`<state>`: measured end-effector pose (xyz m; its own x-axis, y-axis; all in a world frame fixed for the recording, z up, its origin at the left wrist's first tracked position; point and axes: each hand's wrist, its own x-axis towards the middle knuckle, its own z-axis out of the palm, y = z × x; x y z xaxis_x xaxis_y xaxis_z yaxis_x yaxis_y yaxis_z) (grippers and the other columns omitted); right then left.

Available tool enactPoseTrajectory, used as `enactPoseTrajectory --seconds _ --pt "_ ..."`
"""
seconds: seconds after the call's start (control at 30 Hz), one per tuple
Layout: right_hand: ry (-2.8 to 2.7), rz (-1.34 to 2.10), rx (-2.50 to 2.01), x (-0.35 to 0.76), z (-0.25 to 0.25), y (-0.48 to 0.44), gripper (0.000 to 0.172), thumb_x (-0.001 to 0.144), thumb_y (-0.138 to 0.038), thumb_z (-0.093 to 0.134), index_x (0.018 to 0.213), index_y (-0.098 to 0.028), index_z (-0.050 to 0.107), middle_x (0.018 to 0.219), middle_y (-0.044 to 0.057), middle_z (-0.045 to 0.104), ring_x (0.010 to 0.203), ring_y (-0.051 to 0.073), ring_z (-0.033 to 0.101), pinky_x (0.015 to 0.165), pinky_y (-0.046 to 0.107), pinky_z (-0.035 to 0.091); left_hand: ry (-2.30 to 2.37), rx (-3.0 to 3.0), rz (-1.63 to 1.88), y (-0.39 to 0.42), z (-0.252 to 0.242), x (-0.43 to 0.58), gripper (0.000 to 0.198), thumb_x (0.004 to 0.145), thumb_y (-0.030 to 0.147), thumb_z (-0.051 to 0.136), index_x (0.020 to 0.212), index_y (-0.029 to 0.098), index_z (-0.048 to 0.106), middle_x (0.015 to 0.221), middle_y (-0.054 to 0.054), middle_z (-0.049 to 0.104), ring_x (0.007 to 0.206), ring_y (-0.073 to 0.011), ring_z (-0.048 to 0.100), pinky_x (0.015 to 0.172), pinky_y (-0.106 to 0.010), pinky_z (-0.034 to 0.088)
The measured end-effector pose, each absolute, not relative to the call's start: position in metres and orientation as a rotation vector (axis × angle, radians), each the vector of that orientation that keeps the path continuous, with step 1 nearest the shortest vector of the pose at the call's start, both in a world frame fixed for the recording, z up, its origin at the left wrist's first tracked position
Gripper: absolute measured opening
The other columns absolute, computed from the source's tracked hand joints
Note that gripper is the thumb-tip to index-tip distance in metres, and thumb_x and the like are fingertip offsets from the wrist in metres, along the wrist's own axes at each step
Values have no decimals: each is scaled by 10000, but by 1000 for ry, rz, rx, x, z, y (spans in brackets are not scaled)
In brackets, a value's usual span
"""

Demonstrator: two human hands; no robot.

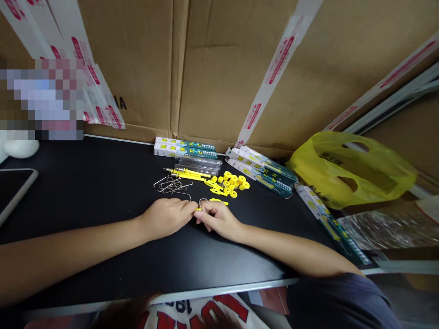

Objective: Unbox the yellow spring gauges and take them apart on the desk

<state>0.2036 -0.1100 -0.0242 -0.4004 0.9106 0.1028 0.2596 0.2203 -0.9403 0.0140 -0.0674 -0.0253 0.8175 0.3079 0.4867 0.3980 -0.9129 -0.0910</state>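
Note:
My left hand [168, 216] and my right hand [219, 220] meet fingertip to fingertip over the black table. Pinched between them is a small yellow piece [198, 209], partly hidden by the fingers. A curved metal hook [203, 199] rises at my right fingers, and its lower end is hidden. Behind my left hand lies a tangle of metal hooks [171, 184]. Yellow rods [188, 174] and clear tubes [200, 165] lie farther back. Yellow caps [233, 181] and small flat yellow pieces [216, 187] are scattered behind my right hand.
Printed boxes [185, 150] line the back of the table [137, 260], with more boxes [262, 173] to their right. A yellow plastic bag [353, 169] and another box [332, 224] are at the right. A white-edged device [15, 192] lies far left. Large cardboard [219, 68] stands behind.

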Motion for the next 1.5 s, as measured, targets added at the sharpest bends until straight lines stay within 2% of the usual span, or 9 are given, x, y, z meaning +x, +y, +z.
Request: enactPoseTrajectory --seconds 0.23,0.43,0.73,0.83,0.93,1.03,1.23,1.4,1.5 --pt "-1725 1384 -1079 203 -23 -109 449 825 -541 548 604 -151 522 398 -78 443 342 38 354 405 183 287 -589 -2713 -756 -69 -26 13 381 949 203 356 1321 117 361 648 17 633 530 -122 602 484 -216 407" --pt "-1631 1553 -1034 202 -22 -111 429 826 -539 547 647 -149 543 365 -91 435 298 36 348 372 171 274 -501 -2724 -788 -67 -25 10 384 940 155 362 1320 117 399 666 19 632 554 -107 595 523 -209 436" --pt "-1693 1211 -1127 197 -26 -117 450 816 -534 569 564 -177 459 401 -71 457 352 46 373 419 192 325 -594 -2845 -762 -68 -27 11 405 956 208 322 1354 145 361 700 5 658 593 -109 633 562 -190 471" --pt "-1735 1184 -1108 198 -25 -116 441 834 -515 553 563 -182 450 407 -68 451 362 52 373 427 197 328 -636 -2853 -809 -68 -27 12 361 965 223 314 1302 131 401 694 2 660 584 -112 636 537 -192 455" --pt "-1796 1126 -1104 200 -24 -113 444 855 -502 524 553 -187 442 414 -57 446 399 66 392 452 206 337 -627 -2891 -836 -67 -27 12 258 971 238 310 1008 152 551 644 12 635 564 -113 625 508 -194 424" --pt "-1873 978 -1116 201 -23 -111 482 848 -518 524 514 -189 412 462 -28 480 478 85 438 501 217 351 -578 -2902 -822 -66 -25 13 301 971 212 298 798 174 541 604 25 596 550 -108 601 493 -197 394" --pt "-1830 1298 -1103 201 -20 -112 438 864 -549 467 630 -181 496 385 -73 422 353 65 364 411 197 302 -556 -2809 -857 -67 -24 13 332 975 206 294 746 184 534 566 40 549 513 -94 549 475 -207 364" --pt "-1933 840 -1107 202 -25 -116 451 864 -440 520 514 -183 401 489 -34 441 469 70 370 491 217 313 -522 -2826 -842 -68 -27 12 306 980 222 296 822 183 554 641 32 613 577 -103 603 524 -210 410" --pt "-1942 841 -1065 202 -25 -118 437 871 -415 520 519 -179 414 506 -29 450 479 71 380 500 218 317 -480 -2843 -870 -68 -28 12 276 980 226 302 901 182 563 709 21 657 634 -104 638 563 -202 442"
